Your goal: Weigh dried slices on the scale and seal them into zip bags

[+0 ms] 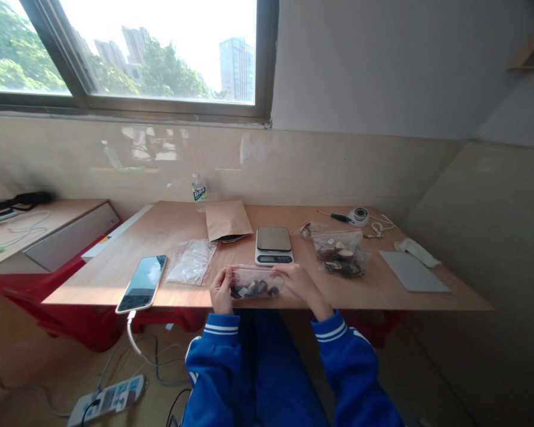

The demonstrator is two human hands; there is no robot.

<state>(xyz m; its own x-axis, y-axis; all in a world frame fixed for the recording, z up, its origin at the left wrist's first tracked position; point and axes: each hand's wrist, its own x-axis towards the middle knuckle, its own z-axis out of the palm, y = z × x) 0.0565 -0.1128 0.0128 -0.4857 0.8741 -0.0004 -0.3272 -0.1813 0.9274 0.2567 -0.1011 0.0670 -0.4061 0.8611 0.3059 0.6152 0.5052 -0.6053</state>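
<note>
A clear zip bag [256, 283] with dark and brownish pieces inside lies at the table's front edge; the kind of pieces is too small to tell. My left hand [222, 290] pinches its left end, and my right hand [298, 281] pinches the red zip strip near its right top corner. Just behind the bag sits a white kitchen scale [273, 244] with a bare weighing plate. To the left are flat, clear zip bags [191, 261]. Filled zip bags [340, 254] of similar pieces are heaped to the right of the scale.
A brown paper envelope [228, 219] and a plastic bottle [199, 193] stand behind. A phone [142, 283] on a charging cable overlaps the front left edge. Farther right are a screwdriver [336, 217], a white dome camera [359, 216] and a white sheet [412, 271].
</note>
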